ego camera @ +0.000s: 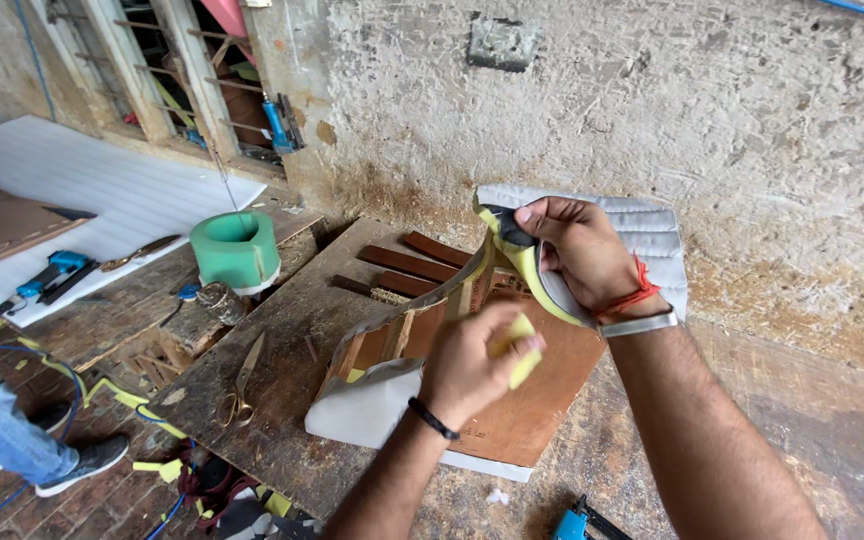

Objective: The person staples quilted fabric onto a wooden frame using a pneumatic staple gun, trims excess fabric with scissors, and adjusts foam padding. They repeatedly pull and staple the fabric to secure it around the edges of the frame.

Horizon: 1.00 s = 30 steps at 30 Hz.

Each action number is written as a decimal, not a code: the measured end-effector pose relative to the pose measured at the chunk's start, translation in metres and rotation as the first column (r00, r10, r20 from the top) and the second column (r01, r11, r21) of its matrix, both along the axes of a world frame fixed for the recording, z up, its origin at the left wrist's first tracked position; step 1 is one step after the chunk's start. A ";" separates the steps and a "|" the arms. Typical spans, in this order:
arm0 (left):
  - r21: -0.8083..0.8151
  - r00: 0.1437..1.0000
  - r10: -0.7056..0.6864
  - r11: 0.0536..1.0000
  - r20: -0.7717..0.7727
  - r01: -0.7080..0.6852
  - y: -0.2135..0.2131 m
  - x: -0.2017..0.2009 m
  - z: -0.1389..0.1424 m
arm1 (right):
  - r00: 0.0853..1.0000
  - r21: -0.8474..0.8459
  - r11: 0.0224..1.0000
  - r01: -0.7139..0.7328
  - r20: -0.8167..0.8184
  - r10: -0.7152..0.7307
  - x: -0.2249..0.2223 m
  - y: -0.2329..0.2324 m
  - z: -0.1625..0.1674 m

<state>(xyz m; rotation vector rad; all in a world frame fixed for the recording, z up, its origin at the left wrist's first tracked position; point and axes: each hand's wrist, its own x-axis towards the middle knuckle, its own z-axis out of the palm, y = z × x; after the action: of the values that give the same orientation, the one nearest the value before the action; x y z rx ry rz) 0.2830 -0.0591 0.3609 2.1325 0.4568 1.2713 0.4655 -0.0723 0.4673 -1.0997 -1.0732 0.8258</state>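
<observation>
Foam-backed fabric panel [592, 235] is pinched at its yellow edge by my right hand [577, 245], wrist bent inward. My left hand [472, 365], fisted, grips a yellow foam scrap [522, 350] just below, above the plywood board [532, 400].

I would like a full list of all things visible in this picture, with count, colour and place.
padded panel: one, grey-white with yellow edging, over the board, held up
wooden board: one, brown, on the bench
wood strips: three, dark brown, behind the board
scissors: one, metal, bench left
green roll: one, left of the bench
blue tool: one, far left on the white sheet
left hand: grip on a yellow strip
right hand: grip on the panel edge
</observation>
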 end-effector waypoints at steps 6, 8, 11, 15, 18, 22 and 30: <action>-0.309 0.995 0.064 0.950 0.078 -0.037 0.048 0.018 0.033 | 0.994 0.059 0.998 -0.002 0.106 -0.004 -0.002 -0.001 -0.011; -0.218 0.992 0.012 0.976 0.129 0.017 0.051 0.025 0.038 | 0.989 0.077 0.997 0.024 0.144 -0.035 -0.005 -0.003 -0.010; -0.155 0.970 -0.057 0.983 0.238 0.096 0.050 0.035 0.042 | 0.994 0.165 0.984 -0.070 -0.076 0.084 -0.010 -0.012 -0.003; -0.417 0.952 -0.077 0.886 0.296 0.201 0.048 0.036 0.045 | 0.829 -0.005 1.000 0.008 0.559 -0.004 -0.010 -0.041 0.014; -0.408 0.964 -0.059 0.898 0.260 0.165 0.046 0.031 0.050 | 0.524 -0.020 0.992 0.123 0.850 -0.047 -0.008 -0.052 0.023; -0.212 0.993 0.028 0.977 0.115 -0.003 0.043 0.028 0.055 | 0.670 -0.135 0.989 0.055 0.740 0.064 -0.002 -0.044 0.031; -0.369 0.956 -0.149 0.899 0.252 0.237 0.057 0.036 0.048 | 0.882 -0.253 0.961 -0.114 0.419 0.215 0.022 -0.012 0.020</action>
<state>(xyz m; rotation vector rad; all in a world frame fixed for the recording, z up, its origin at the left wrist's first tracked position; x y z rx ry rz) 0.3190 -0.0022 0.4085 1.6348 0.3604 1.1671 0.4871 -0.0842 0.4877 -1.4457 -1.5013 0.8661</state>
